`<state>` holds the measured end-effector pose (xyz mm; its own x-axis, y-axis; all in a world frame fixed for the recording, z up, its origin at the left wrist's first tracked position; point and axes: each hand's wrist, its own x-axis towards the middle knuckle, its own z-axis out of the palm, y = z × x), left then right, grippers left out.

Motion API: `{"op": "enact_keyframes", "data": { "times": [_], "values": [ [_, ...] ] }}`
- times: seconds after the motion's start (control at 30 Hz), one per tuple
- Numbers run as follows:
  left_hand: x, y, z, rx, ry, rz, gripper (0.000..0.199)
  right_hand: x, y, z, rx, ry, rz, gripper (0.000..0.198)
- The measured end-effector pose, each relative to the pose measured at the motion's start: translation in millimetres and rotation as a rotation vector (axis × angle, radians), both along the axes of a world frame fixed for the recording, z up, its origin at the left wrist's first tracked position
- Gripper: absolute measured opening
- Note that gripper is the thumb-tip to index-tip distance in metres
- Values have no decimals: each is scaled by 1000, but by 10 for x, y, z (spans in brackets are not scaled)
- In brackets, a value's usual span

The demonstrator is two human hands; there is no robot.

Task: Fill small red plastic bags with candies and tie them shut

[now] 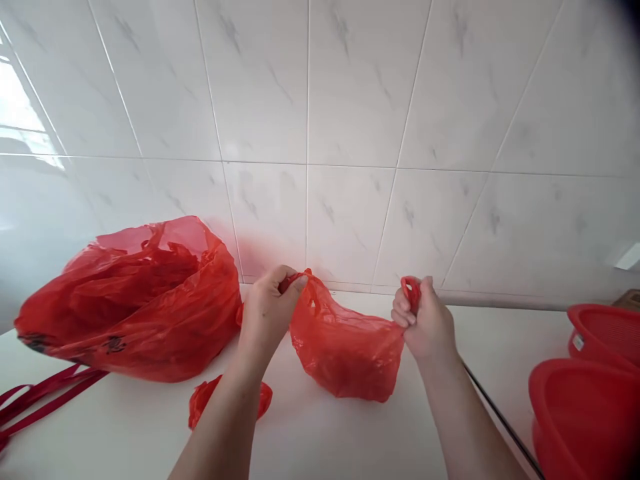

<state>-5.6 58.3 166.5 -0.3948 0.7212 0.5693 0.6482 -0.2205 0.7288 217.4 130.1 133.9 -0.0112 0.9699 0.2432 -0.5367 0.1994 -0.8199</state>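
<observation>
Between my two hands a red plastic bag (347, 350) is stretched, low over the white counter. My left hand (273, 300) pinches its upper left corner between thumb and fingers. At the other side my right hand (423, 317) is closed round the bag's right handle, and a loop of the handle sticks up out of the fist. Through the thin plastic the bag looks slack, and I cannot make out whether anything is inside. Partly behind my left forearm lies a small crumpled red plastic bag (203, 400).
A large red plastic bag (165, 320), bulging and open, stands on the left, with dark red straps (50, 397) beside it. Red plastic baskets (575, 400) are at the right edge. A thin dark cord (503, 420) runs near my right forearm. The tiled wall (350, 220) rises behind the counter (320, 440).
</observation>
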Motion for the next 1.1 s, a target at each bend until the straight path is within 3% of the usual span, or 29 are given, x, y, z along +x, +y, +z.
{"op": "enact_keyframes", "data": {
  "times": [0.13,0.23,0.3,0.37,0.47,0.6,0.7,0.8,0.93,1.03,1.1],
  "values": [
    [190,80,-37,-22,-409,-333,22,-167,-107,-54,71,-123,86,53],
    [391,99,-107,-52,-476,-670,16,-231,-226,-42,74,-391,243,56],
    [494,92,-176,-59,-453,-801,14,-250,-278,-31,120,-568,329,47],
    [546,86,-273,9,-368,-717,28,-261,-292,-43,152,-670,310,39],
    [545,107,-459,132,-67,-512,41,-279,-257,-110,104,-670,210,42],
    [513,166,-656,122,166,-490,35,-287,-218,-178,113,-639,202,45],
    [499,186,-699,106,120,-443,13,-229,-224,-141,148,-712,310,44],
    [477,187,-697,61,-90,-422,11,-114,-214,-79,223,-760,461,40],
    [452,195,-722,-96,-374,-575,10,-15,-173,-71,361,-776,578,35],
    [471,189,-741,-141,-404,-552,13,-67,-148,-135,278,-862,430,14],
    [500,168,-738,-169,-351,-496,13,-135,-131,-190,199,-978,216,22]
  ]
}}
